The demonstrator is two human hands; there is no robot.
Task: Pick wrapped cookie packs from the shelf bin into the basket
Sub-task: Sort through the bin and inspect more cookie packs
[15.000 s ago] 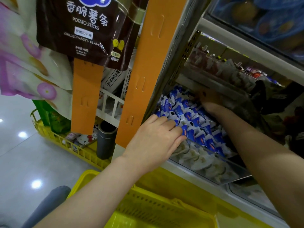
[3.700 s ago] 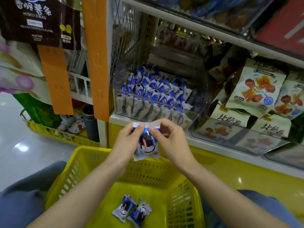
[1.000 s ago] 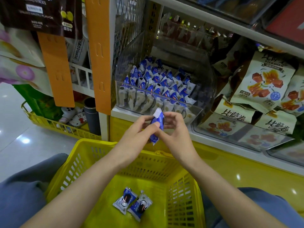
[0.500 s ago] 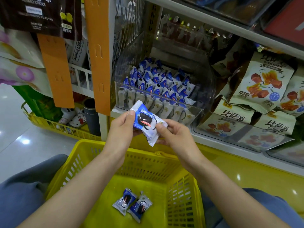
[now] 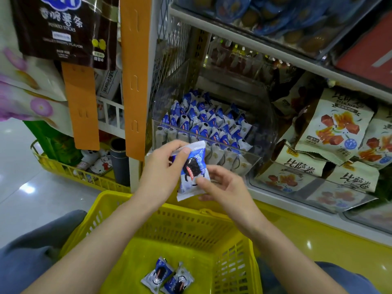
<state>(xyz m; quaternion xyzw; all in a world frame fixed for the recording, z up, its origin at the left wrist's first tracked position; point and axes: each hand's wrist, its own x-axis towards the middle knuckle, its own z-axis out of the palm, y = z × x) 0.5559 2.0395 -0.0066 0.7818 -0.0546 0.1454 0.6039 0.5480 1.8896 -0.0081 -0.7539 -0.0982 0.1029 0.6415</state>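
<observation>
A pack (image 5: 194,170) held upright above the far rim of the basket (image 5: 118,203), in front of the bin (image 5: 257,153) on the shelf (image 5: 275,195). The left hand (image 5: 162,172) pinches the top seal between thumb and forefinger; the right hand (image 5: 222,184) supports the lower edge, its fingers narrowly curled on the wrapper. Two packs (image 5: 167,277) lie near the front of the basket floor.

Risks, as judged: the pack hangs over the far rim, not the basket's middle, so a release here could let it strike the rim and fall between basket and shelf. The pinch on the slick seal is small; if the right hand lets go first, the pack may swing and slip. The bin's packs stand tightly at its front wall, so a hasty reach for the next one could drag neighbours over the edge.

Change from half a second earlier: the pack lay tilted, face up, across both hands; now it stands nearly vertical, the left hand has shifted to the top seal, and the right to the bottom. The basket's two packs are unmoved.
</observation>
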